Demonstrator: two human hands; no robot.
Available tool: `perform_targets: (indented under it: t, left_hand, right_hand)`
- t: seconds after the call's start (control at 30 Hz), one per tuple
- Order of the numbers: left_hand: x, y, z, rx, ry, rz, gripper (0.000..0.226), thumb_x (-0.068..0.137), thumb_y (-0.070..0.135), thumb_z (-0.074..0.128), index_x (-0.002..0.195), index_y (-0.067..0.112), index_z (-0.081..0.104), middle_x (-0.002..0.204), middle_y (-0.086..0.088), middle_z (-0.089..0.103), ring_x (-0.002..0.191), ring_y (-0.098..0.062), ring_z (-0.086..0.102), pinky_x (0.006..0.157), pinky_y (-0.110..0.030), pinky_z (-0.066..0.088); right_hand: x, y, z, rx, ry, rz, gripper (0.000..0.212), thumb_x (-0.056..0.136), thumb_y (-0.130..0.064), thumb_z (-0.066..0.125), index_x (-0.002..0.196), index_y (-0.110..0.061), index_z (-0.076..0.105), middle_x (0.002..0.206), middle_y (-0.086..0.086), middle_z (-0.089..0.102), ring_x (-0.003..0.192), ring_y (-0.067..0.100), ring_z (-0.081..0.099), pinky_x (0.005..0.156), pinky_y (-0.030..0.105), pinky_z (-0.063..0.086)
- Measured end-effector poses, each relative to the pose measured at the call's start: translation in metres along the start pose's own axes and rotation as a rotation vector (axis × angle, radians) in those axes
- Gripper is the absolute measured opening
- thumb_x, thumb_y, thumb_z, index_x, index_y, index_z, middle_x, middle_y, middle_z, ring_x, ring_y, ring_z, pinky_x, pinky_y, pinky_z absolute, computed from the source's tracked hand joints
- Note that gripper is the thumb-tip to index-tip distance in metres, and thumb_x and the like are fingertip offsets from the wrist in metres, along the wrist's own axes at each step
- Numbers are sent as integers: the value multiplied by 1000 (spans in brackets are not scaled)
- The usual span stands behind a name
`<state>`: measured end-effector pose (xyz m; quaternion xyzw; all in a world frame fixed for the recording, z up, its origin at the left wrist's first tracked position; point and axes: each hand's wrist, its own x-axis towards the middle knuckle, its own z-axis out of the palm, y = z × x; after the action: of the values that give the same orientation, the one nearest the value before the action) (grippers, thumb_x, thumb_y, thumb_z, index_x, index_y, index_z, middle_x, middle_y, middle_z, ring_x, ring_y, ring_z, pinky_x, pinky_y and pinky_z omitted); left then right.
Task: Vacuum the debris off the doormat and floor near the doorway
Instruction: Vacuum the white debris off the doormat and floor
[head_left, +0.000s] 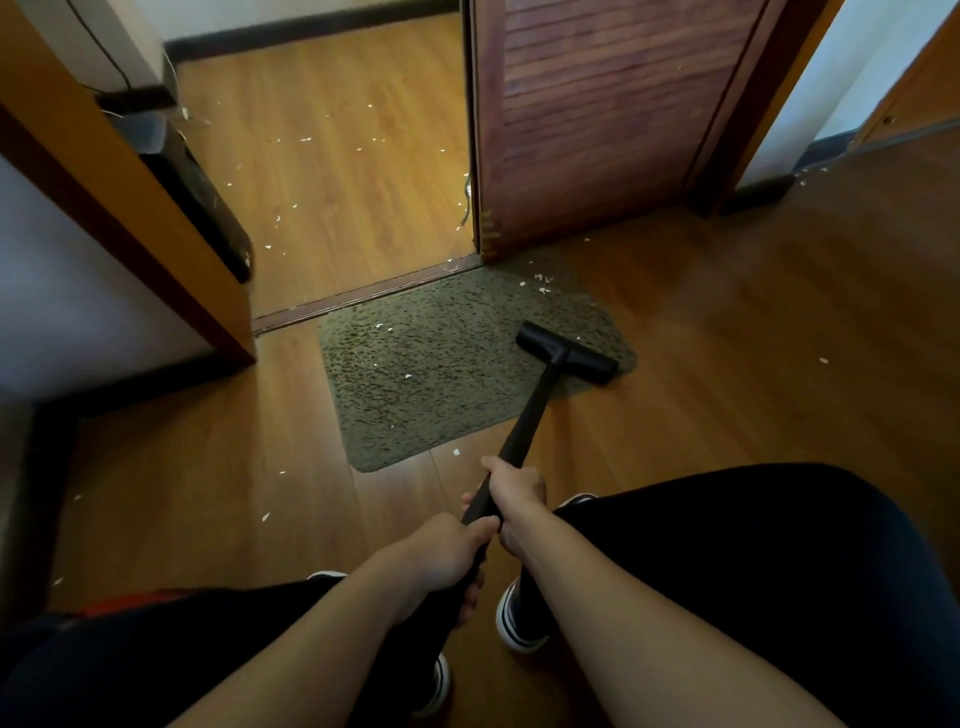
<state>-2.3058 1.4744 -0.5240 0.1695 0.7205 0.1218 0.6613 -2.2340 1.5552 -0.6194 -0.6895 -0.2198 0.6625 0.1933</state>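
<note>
Near the doorway: doormat (441, 374) lies on your side of the threshold strip (363, 296); pale scraps (408, 375) dot it and the floor (727, 338) around it.
Vacuum head (567, 353): on the doormat's right end, set crosswise, likely so each pass covers a wide band.
Pole (524, 426): slants back towards you, giving reach.
Right hand (514, 493): fingers wrapped round the pole, further forward, probably to steer.
Left hand (441, 561): fingers closed round the pole nearer you, probably to push.
Hidden: vacuum body and hose are out of view; you cannot tell whether the head presses flat; the dark object by the left frame is unclear.
</note>
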Motion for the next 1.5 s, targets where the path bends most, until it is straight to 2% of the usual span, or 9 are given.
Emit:
perform_targets:
  t: [0.17,0.23,0.43,0.47,0.57,0.63,1.0,1.27,1.5]
  left_hand:
    - [26,32,7,7,-8,-17,39,101,44,49,85,9,54,56,-4,48,40,-16,46,45,-22,41]
    - [34,44,7,8,-14,-23,39,101,44,49,83,10,54,55,-4,47,40,-16,45,46,-22,41]
    - [50,63,4,13,-32,-12,41,101,44,48,77,11,51,51,-3,46,39,-16,43,44,-21,40]
    - [49,62,4,9,-37,-13,41,101,44,48,77,12,51,51,-3,46,39,-16,43,45,-20,39]
    - [45,50,4,8,-59,-15,40,101,44,49,78,11,52,51,-3,46,40,-16,44,46,-21,40]
    - [40,39,4,18,-71,-29,39,101,44,50,83,10,53,52,-3,48,41,-16,45,46,-22,41]
    - [12,-7,4,50,-102,-33,39,101,44,49,89,6,53,59,-7,50,43,-18,47,47,-25,43]
    - [19,17,7,54,-70,-12,38,101,43,49,89,7,55,56,-5,49,39,-15,46,44,-22,42]
    - [29,36,5,44,-73,-26,39,101,44,49,91,7,55,61,-7,50,43,-17,46,47,-24,41]
  right_hand:
    - [34,-25,-9,24,36,-4,37,96,-23,69,123,-2,55,98,20,72,48,21,72,53,34,60]
    - [46,-35,-11,41,34,2,37,95,-23,70,122,-5,53,100,20,73,51,22,73,55,36,63]
    - [68,-46,-3,19,71,-23,44,87,-31,72,121,-8,56,103,19,73,85,34,76,74,50,65]
    - [69,-45,-3,17,72,-25,44,87,-32,72,121,-9,57,102,18,74,84,34,76,75,50,65]
    - [57,-36,-7,44,67,-24,34,93,-28,69,116,-6,57,101,19,73,58,25,75,68,48,66]
    - [49,-27,-11,36,73,-3,32,96,-26,68,117,-5,56,105,20,73,49,21,72,64,43,65]
    - [1,14,-13,3,57,19,34,98,-24,66,122,-6,52,99,20,72,48,19,71,47,29,57]
    - [21,-8,-15,34,64,16,37,96,-22,67,124,-5,51,107,24,71,48,22,72,49,30,58]
    - [32,-28,-14,11,92,12,30,96,-22,66,118,-6,52,100,22,73,45,21,70,49,32,59]
